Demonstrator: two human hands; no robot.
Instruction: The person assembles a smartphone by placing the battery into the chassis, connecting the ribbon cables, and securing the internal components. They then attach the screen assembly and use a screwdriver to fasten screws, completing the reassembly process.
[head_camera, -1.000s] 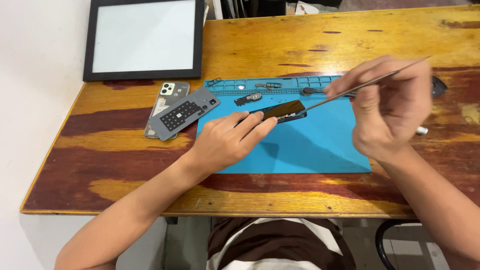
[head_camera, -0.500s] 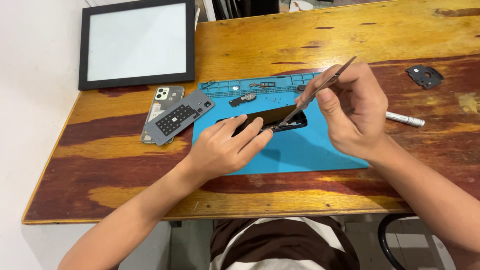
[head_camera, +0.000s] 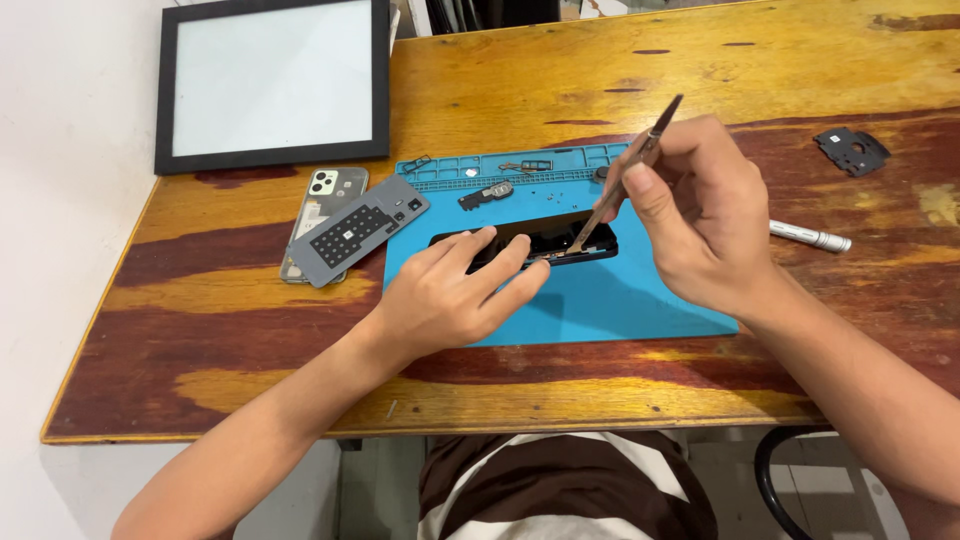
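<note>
L hand (head_camera: 455, 290) fingers flat, pinning black phone (head_camera: 530, 238) on blue mat (head_camera: 600, 300). R hand (head_camera: 700, 215) fingers pinch tweezers (head_camera: 625, 180), tip at phone.

Under the left hand's fingers (head_camera: 500, 262) lies a black phone (head_camera: 545, 238) on a bright blue mat (head_camera: 620, 300). The right hand's fingers (head_camera: 650, 195) pinch silver tweezers (head_camera: 625, 175). Out past the left fingertips lies a grey plate (head_camera: 360, 230) with rows of small black squares, on top of a clear case (head_camera: 318, 215) (a bit grey). The table (head_camera: 250, 300) is yellow wood with dark red-brown streaks. Beyond the right fingers lies a silver pen-shaped tool (head_camera: 810, 237). The frame (head_camera: 270, 85) is black around white.
</note>
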